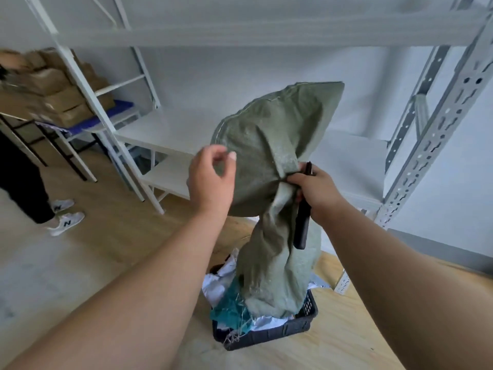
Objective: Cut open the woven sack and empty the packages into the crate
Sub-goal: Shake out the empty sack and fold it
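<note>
In the centre of the frame I have the green woven sack point(269, 161) hoisted mouth-down over the black crate point(269, 333), which sits on the wooden floor at lower centre. My right hand point(316, 189) is clenched around a gathered fold at the sack's middle, and the same fist carries a black-handled cutter point(302, 225), its handle hanging down along the fabric; I judge I am keeping the tool in that hand so I need not set it down while shaking the sack. My left hand point(210, 177) is just beside the sack's upper left edge with the fingers loosely curled and holding nothing, thumb and forefinger apart, poised, I think, to take the stitched closed end and lift it higher. The sack's upper half bulges, so something may be lodged there, though I cannot see inside. Its frayed cut end trails into the crate, where white and silvery packages point(217, 283) and a teal scrap with loose threads point(229, 313) lie heaped. Holding the sack directly over the crate keeps whatever drops from landing on the floor. The emptying looks well along but not finished. At the left edge of the frame another person's legs and white sneakers point(65, 222) stand near a desk stacked with cardboard boxes point(53, 100), and white metal shelving point(165, 145) fills the background.
</note>
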Demonstrator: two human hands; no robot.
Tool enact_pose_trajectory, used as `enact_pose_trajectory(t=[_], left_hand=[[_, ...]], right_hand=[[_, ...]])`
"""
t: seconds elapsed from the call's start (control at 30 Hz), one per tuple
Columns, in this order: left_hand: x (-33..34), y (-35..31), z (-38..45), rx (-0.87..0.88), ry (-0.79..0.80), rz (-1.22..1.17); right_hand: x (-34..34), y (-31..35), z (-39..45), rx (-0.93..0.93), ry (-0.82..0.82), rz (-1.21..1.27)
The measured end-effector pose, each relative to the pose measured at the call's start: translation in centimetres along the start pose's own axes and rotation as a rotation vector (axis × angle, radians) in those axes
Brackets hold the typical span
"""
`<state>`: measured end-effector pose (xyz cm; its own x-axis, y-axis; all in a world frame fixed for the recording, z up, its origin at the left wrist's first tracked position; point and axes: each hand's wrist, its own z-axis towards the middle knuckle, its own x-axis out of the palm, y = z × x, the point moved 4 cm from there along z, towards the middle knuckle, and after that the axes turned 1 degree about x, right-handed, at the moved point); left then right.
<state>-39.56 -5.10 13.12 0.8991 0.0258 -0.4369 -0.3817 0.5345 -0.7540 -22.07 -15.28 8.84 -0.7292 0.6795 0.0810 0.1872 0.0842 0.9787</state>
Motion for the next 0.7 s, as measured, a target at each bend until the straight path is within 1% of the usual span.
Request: enact_pose_trajectory(t=[0.03, 0.07, 0.1, 0.13, 0.17, 0.2, 0.23, 0.27, 0.3, 0.37, 0.47, 0.6, 0.7], left_hand=[[-0.8, 0.3, 0.9, -0.034, -0.077, 0.057], [-1.0, 1.1, 1.7, -0.100, -0.074, 0.089], [-0.6, 1.7, 2.4, -0.186, -0.004, 0.107], [0.1, 2.2, 2.9, -0.262, 0.101, 0.101], [1.2, 2.6, 2.9, -0.325, 0.234, 0.057], [2.6, 2.5, 2.6, -0.346, 0.372, -0.018], [4.3, 1.9, 1.8, -0.328, 0.491, -0.113], [5.9, 1.0, 1.0, -0.275, 0.562, -0.176], [7.6, 0.0, 0.0, -0.212, 0.596, -0.208], [11.1, -2.7, -2.2, -0.097, 0.669, -0.194], [15.7, -7.1, -5.8, 0.031, 0.797, -0.131], [21.3, -11.9, -10.8, 0.101, 0.988, -0.111], [26.4, -15.3, -16.7, 0.115, 1.128, -0.108]], right_hand=[[-0.2, -0.5, -0.5, 0.015, 0.021, 0.032], [-0.5, -1.0, -1.2, 0.028, 0.042, 0.060], [-1.1, -1.4, -1.9, 0.041, 0.059, 0.084], [-1.9, -1.7, -2.5, 0.054, 0.066, 0.100], [-2.9, -1.9, -3.0, 0.068, 0.056, 0.098], [-4.2, -2.0, -3.6, 0.087, 0.027, 0.060], [-5.7, -2.2, -4.0, 0.113, -0.019, -0.011], [-7.3, -2.5, -4.5, 0.157, -0.075, -0.113], [-9.2, -3.0, -4.9, 0.224, -0.134, -0.223], [-13.2, -4.2, -5.7, 0.400, -0.221, -0.392], [-18.9, -5.9, -7.1, 0.586, -0.260, -0.557], [-25.1, -9.5, -10.2, 0.736, -0.304, -0.628], [-30.5, -12.1, -13.2, 0.816, -0.361, -0.664]])
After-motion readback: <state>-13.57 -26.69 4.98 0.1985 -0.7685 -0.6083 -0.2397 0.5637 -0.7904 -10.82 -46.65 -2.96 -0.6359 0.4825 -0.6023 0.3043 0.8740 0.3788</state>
